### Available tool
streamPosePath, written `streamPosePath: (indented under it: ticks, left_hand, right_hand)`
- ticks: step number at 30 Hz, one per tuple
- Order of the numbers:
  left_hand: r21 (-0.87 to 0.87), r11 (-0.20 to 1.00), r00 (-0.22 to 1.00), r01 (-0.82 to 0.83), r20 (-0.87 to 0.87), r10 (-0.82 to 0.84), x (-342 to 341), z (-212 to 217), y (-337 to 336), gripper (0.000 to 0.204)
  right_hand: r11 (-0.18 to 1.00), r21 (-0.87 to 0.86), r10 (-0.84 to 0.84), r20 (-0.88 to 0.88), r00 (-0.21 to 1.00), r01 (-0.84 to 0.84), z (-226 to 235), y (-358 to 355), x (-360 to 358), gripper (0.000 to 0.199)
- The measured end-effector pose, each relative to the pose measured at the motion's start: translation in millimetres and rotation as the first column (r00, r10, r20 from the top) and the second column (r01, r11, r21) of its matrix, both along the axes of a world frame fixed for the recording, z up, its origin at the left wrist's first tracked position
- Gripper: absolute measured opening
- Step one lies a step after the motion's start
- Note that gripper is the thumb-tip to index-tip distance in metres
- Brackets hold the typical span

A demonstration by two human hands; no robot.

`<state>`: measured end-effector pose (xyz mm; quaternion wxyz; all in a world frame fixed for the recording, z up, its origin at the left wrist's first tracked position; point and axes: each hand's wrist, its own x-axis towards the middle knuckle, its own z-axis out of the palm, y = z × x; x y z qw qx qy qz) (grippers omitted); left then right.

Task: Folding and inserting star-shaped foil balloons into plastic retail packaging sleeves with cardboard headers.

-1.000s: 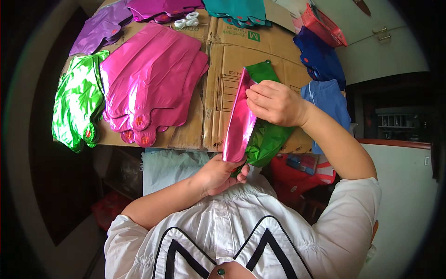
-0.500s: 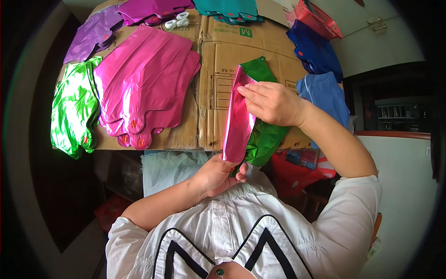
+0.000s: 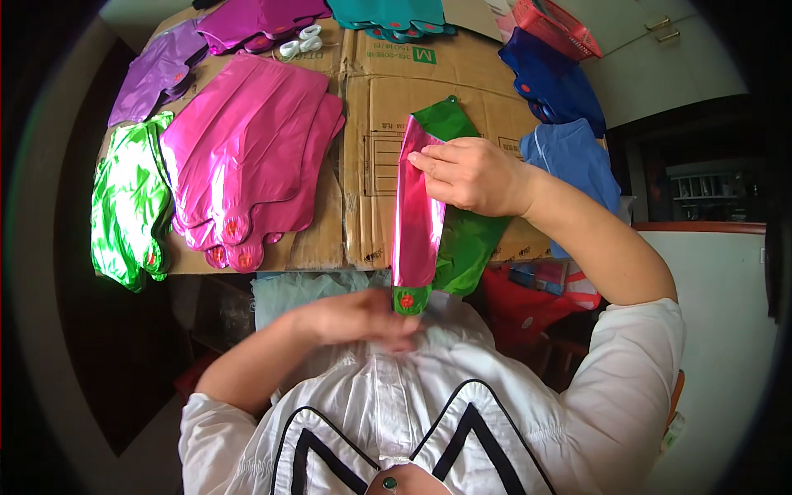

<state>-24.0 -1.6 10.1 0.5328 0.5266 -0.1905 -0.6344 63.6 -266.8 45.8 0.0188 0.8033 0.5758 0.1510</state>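
My right hand pinches the edge of a folded pink-and-green shiny foil piece at the table's front. Its pink face lies in a narrow strip, with the green part spread out to the right, partly behind my hand. At its lower end shows a rounded green tab with a red centre, hanging over the table edge. My left hand is just below and left of that tab, in front of my white shirt. Motion smears its fingers, so I cannot tell their shape.
Flattened cardboard covers the table. On its left lie a pink foil stack, a bright green one and a purple one. Further back are a teal stack and white cord. Blue stacks and a red basket stand right.
My left hand has let go of the foil piece's lower end and moved down and left, uncovering the green tab. My right hand keeps its pinch, a little further left.
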Motion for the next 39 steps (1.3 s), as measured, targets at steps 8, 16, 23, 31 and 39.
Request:
streamPosePath:
  ticks: [8,16,23,31,39]
  left_hand:
    - [-0.233,0.972,0.133,0.008,0.964,0.23,96.2,45.4,-19.1,0.024]
    - [-0.172,0.971,-0.239,0.167,0.948,0.209,134.4,7.5,-36.9,0.077]
    - [-0.057,0.986,-0.295,0.16,0.95,0.103,131.9,7.6,-29.0,0.099]
    - [0.132,0.982,-0.283,0.133,0.955,-0.09,119.5,18.3,-39.6,0.119]
    - [0.167,0.984,-0.234,0.063,0.961,-0.148,112.3,27.1,-46.1,0.123]
  right_hand:
    - [0.999,-0.003,-0.036,-0.05,0.998,0.036,3.2,0.7,-4.2,0.011]
    - [0.984,0.056,-0.17,0.04,0.985,0.167,-3.8,-6.8,-16.9,0.008]
    - [0.419,0.147,-0.654,-0.636,0.41,0.896,27.2,-5.2,-146.4,0.024]
    - [-0.001,-0.274,0.608,-0.764,-0.217,0.962,-13.9,26.5,-185.7,0.032]
    - [0.044,0.057,-0.175,-0.982,0.064,0.997,-31.5,-10.4,-126.0,0.019]
